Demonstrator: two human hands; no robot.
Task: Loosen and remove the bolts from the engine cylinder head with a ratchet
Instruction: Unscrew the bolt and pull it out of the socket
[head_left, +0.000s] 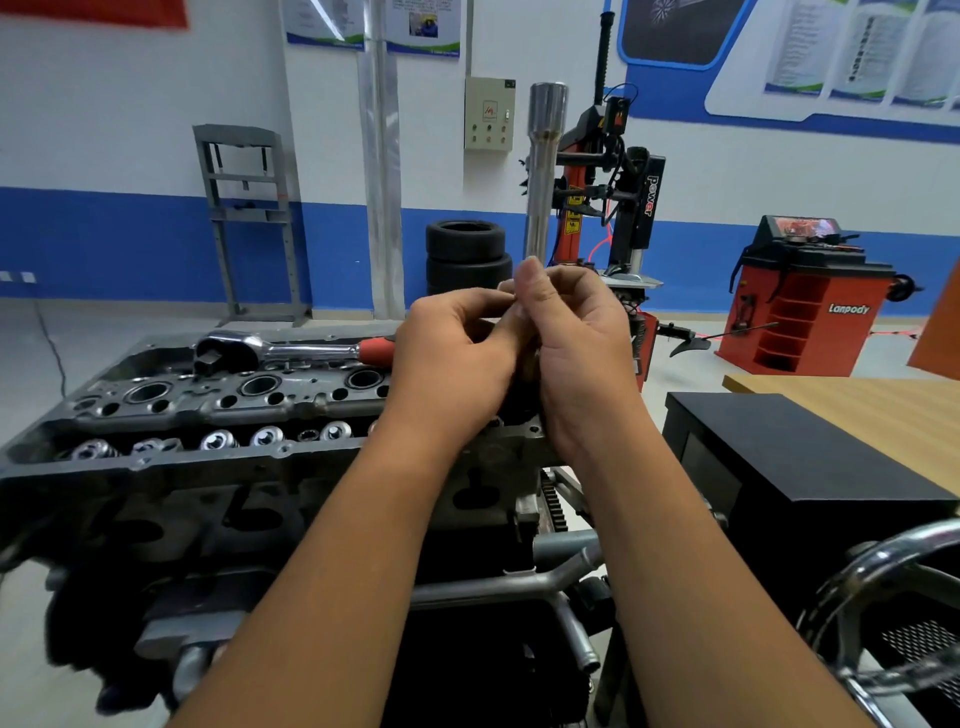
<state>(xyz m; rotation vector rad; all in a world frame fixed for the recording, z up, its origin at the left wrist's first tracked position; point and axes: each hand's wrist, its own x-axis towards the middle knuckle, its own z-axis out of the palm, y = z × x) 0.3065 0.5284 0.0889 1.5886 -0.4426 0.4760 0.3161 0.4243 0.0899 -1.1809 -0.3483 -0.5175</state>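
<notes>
Two hands meet above the right end of the cylinder head (218, 415), both curled around one long metal piece — a socket extension (541, 171), by its look — that stands upright out of the fingers. The right hand (576, 353) wraps its lower part with the thumb pressed against it; the left hand (457, 358) pinches in from the side, fingertips touching the right hand's. The ratchet (291, 351), red-handled, lies flat along the head's far edge, just left of the left hand. No loose bolts can be made out. Beyond stands a tyre changer (618, 197).
</notes>
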